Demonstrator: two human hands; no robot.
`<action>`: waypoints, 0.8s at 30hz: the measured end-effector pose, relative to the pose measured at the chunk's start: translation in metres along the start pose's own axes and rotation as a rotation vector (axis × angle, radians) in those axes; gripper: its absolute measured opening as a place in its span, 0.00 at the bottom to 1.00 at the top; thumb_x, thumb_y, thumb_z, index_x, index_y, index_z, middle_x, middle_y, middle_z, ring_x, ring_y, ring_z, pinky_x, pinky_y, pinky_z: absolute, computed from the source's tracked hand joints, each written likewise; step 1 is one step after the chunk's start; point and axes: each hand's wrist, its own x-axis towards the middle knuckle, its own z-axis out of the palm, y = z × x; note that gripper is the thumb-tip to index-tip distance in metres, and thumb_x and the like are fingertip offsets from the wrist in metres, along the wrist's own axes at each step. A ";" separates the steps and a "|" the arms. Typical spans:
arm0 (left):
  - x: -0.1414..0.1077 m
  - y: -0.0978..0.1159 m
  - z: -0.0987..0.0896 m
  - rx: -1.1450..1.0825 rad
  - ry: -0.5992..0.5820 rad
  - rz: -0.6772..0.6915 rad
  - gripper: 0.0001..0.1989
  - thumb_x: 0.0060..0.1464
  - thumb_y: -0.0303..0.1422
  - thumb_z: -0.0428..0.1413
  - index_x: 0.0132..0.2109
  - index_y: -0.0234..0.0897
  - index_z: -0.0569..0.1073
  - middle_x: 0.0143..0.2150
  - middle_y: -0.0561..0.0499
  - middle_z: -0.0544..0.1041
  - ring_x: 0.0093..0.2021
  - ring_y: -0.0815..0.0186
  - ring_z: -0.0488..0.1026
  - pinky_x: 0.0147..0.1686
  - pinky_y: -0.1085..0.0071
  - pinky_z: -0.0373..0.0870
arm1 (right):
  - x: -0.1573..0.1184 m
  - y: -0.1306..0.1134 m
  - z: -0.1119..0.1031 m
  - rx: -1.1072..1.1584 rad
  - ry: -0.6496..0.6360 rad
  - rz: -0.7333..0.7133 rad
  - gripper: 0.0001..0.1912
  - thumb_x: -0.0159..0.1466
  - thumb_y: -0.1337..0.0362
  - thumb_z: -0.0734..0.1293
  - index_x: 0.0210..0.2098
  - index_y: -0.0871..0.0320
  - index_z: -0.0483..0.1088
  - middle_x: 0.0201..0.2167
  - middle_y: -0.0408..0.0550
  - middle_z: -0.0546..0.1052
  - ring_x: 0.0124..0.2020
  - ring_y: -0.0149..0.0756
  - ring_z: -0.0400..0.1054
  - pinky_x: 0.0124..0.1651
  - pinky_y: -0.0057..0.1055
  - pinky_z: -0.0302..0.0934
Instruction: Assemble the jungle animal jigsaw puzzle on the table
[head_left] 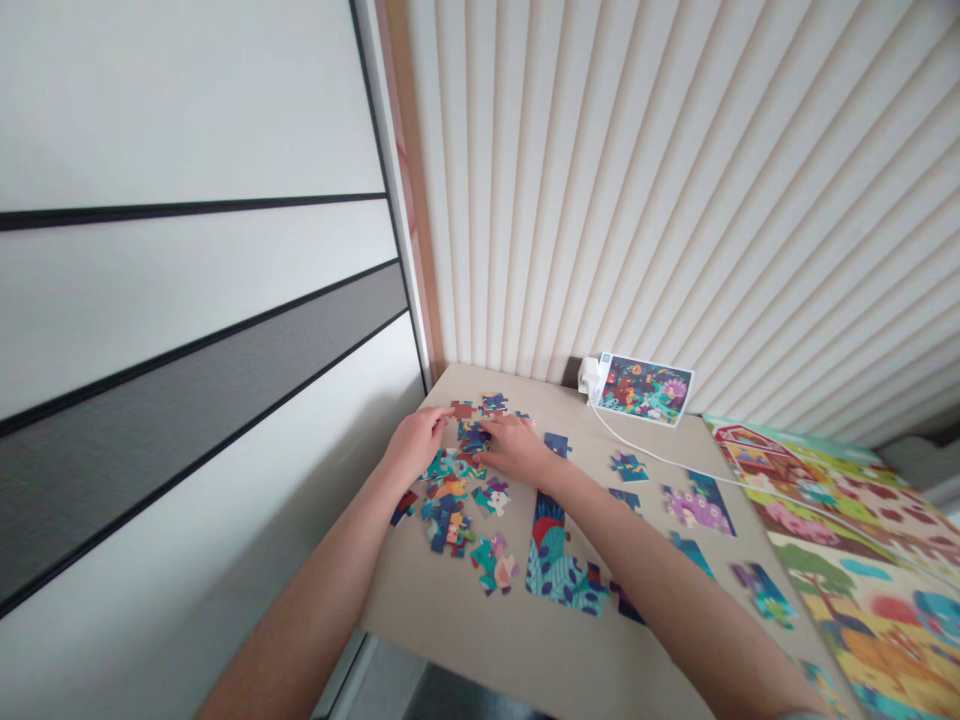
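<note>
Clock refs from the hands, 12 = up-frame. White wall panel (187,300) with dark stripes at 10; ribbed cream wall (637,200) at 1. Beige bench (450,620) runs out below both. Printed farm-scene puzzle board (847,560) lies at 4. Partly joined jigsaw section (559,565), blue-green leaf pattern, at 5, apart from the hands. Picture card (645,390) against the wall at 3, white charger (590,375) just beside it, white cable (675,460) trailing toward the board.

Left hand (416,445) and right hand (514,447) work close together near the bench's far end. Left fingers (442,420) pressed together, tips just beside a brown jigsaw piece (462,409). Right fingers (487,425) slightly spread, tips on dark-blue jigsaw pieces (474,437). No clear pinch; can't tell if either hand holds anything.

Loose jigsaw pile (446,515) at 6, pieces overlapping. Best handling: lift overlapped pieces singly by an edge, other hand steadying the neighbours.
</note>
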 end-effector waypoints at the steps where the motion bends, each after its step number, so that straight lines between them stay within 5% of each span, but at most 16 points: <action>1: 0.000 0.001 0.002 0.004 -0.008 0.007 0.15 0.66 0.28 0.49 0.52 0.38 0.78 0.50 0.44 0.82 0.51 0.56 0.79 0.55 0.60 0.73 | -0.001 0.003 -0.001 -0.023 0.036 0.001 0.26 0.65 0.49 0.72 0.58 0.55 0.72 0.54 0.55 0.78 0.57 0.51 0.69 0.58 0.44 0.58; 12: -0.002 0.011 0.008 -0.018 -0.036 0.094 0.14 0.67 0.30 0.49 0.50 0.40 0.79 0.49 0.46 0.82 0.50 0.57 0.79 0.55 0.61 0.73 | -0.017 0.039 -0.016 -0.068 0.263 -0.135 0.31 0.68 0.56 0.69 0.67 0.60 0.65 0.57 0.62 0.73 0.59 0.54 0.66 0.63 0.50 0.58; 16: -0.002 0.019 0.009 -0.054 -0.034 0.146 0.14 0.67 0.30 0.51 0.54 0.40 0.77 0.53 0.46 0.81 0.53 0.58 0.78 0.56 0.62 0.72 | -0.018 0.038 -0.011 0.243 0.336 -0.075 0.21 0.68 0.61 0.67 0.60 0.55 0.72 0.53 0.56 0.74 0.53 0.47 0.71 0.59 0.44 0.65; 20: -0.003 0.024 0.010 -0.050 -0.037 0.188 0.13 0.67 0.29 0.51 0.52 0.40 0.78 0.51 0.46 0.82 0.51 0.58 0.79 0.55 0.62 0.73 | -0.018 0.035 -0.006 0.731 0.374 0.183 0.11 0.62 0.60 0.72 0.43 0.55 0.79 0.38 0.49 0.78 0.38 0.40 0.74 0.49 0.40 0.70; 24: -0.001 0.025 0.010 -0.047 -0.033 0.212 0.13 0.66 0.28 0.51 0.51 0.40 0.78 0.51 0.46 0.81 0.51 0.58 0.79 0.53 0.62 0.73 | -0.020 0.030 -0.008 0.930 0.363 0.287 0.18 0.60 0.48 0.72 0.38 0.57 0.77 0.31 0.48 0.80 0.34 0.40 0.76 0.41 0.39 0.72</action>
